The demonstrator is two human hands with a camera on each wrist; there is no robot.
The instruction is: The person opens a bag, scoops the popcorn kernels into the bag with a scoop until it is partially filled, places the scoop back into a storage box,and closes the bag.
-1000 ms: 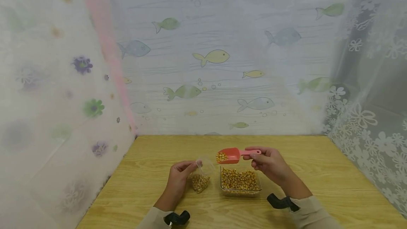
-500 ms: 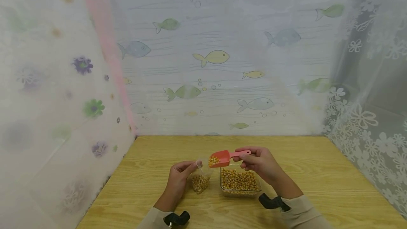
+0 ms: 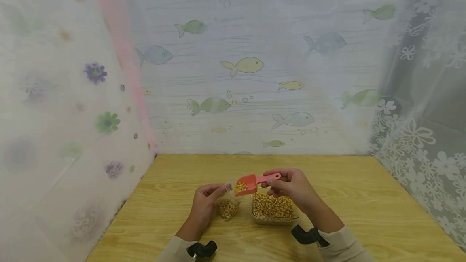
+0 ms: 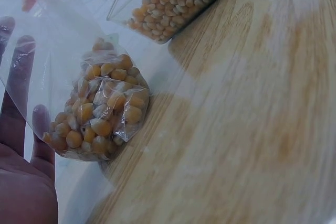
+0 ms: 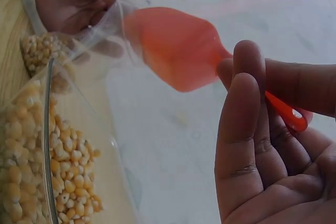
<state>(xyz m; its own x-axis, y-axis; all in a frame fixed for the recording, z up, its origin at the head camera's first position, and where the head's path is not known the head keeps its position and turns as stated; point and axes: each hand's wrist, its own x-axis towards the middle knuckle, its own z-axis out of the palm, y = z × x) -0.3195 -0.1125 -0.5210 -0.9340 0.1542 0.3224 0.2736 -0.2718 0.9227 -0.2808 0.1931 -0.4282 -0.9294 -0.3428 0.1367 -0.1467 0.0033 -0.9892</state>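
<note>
My left hand [image 3: 204,203] pinches the rim of a small clear plastic bag [image 3: 229,203] that stands on the table, partly filled with corn kernels [image 4: 100,111]. My right hand [image 3: 289,185] holds the handle of a red scoop [image 3: 251,184] with kernels in its bowl. The scoop tilts down to the left and its lip sits at the bag's open mouth [image 5: 113,22]. Just right of the bag stands a clear rectangular container [image 3: 274,209] full of kernels [image 5: 47,166].
The wooden table [image 3: 364,209] is closed in by curtains: a fish print behind [image 3: 244,66], flowers at the left [image 3: 54,124], white lace at the right [image 3: 422,140]. Black wrist mounts show on both sleeves [image 3: 202,249].
My right hand has carried the loaded scoop leftward from above the container to the bag's mouth and tilted it down. The left hand and bag have stayed put.
</note>
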